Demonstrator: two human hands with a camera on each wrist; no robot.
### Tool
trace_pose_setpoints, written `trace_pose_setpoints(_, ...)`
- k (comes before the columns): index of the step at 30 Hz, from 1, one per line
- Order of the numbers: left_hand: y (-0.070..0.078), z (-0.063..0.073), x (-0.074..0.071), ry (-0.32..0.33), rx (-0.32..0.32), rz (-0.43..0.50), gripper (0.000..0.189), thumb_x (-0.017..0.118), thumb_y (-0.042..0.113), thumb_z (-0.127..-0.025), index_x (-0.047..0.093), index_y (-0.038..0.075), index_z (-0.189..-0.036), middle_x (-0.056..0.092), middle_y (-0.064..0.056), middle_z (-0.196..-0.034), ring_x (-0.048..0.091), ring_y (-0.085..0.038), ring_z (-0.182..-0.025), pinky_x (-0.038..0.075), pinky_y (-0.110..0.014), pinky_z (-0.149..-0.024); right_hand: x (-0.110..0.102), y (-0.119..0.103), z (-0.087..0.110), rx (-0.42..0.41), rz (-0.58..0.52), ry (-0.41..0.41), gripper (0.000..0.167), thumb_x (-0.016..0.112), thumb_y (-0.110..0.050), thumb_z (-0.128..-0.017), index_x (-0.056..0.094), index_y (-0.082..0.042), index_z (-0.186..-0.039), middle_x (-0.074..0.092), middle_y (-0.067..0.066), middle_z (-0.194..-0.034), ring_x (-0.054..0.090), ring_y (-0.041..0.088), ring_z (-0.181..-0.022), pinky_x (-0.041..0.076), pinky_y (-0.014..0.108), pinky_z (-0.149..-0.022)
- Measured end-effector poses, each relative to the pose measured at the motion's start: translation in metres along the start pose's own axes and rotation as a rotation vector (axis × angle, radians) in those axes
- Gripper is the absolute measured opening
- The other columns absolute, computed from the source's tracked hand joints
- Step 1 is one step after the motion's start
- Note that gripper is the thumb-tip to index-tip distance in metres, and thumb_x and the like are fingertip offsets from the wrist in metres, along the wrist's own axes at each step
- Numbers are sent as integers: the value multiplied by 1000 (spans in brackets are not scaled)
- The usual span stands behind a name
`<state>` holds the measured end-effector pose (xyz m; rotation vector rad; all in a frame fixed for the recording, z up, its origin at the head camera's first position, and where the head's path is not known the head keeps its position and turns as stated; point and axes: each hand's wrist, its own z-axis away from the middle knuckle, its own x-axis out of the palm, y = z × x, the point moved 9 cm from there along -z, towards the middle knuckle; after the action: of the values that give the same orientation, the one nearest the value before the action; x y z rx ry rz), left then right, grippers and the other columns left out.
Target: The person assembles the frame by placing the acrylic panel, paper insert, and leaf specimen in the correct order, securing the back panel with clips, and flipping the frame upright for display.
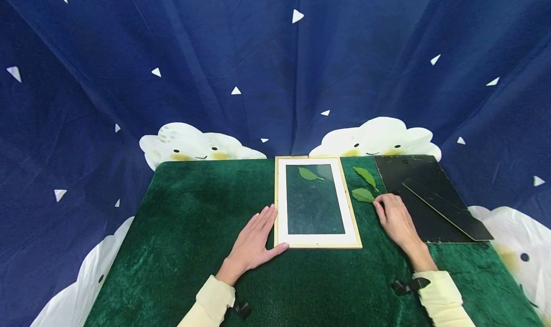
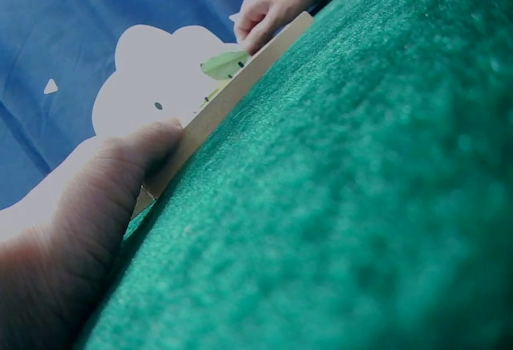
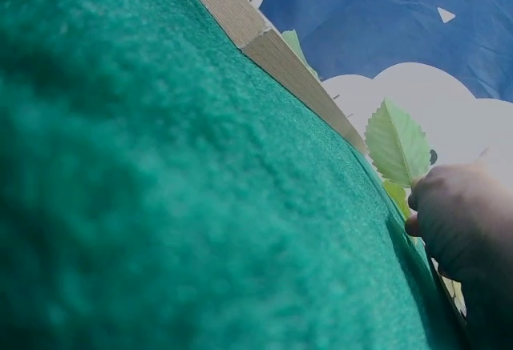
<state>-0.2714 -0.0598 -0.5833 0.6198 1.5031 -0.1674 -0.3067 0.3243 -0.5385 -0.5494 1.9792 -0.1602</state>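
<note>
A light wooden picture frame (image 1: 354, 222) with a white mat lies on the green cloth, one green leaf (image 1: 308, 174) inside its window near the top. My left hand (image 1: 254, 241) rests at the frame's lower left corner, fingers straight along the left side and thumb on the bottom edge. To the right of the frame, my right hand (image 1: 397, 220) pinches the stem end of a serrated green leaf (image 3: 398, 143) between thumb and fingertips. In the right wrist view that leaf stands raised from the cloth. Another leaf (image 1: 365, 177) lies just behind it.
A black backing board (image 1: 413, 169) with a black stand flap (image 1: 447, 207) angled across it lies at the right of the table. Green plush cloth (image 1: 193, 212) covers the table. A blue curtain (image 1: 258, 45) with white clouds hangs behind and at the sides.
</note>
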Motion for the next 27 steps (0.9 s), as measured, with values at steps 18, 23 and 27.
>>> trace_pose_setpoints(18,0,-2,-1,-2,1,4,105,29,88,-93,9,18,-169,6,4,-175,1,-11,-161,10,-36,-130,7,-15,-5,-1,6,-27,3,64,1,-101,61,1,-99,62,18,-96,58,41,-101,45,60,-92)
trace_pose_setpoints(23,-1,-2,-1,4,2,1,106,28,88,-93,9,18,-169,6,4,-175,1,-11,-161,10,-37,-130,9,-20,-6,-12,2,-17,4,65,2,-100,62,0,-98,62,16,-94,58,38,-94,46,56,-85)
trace_pose_setpoints(27,0,0,0,6,2,-4,106,28,88,-93,10,17,-169,8,4,-175,4,-12,-161,12,-38,-130,13,-17,-4,34,-18,-42,4,62,-1,-103,62,0,-99,63,16,-94,60,37,-93,48,56,-81)
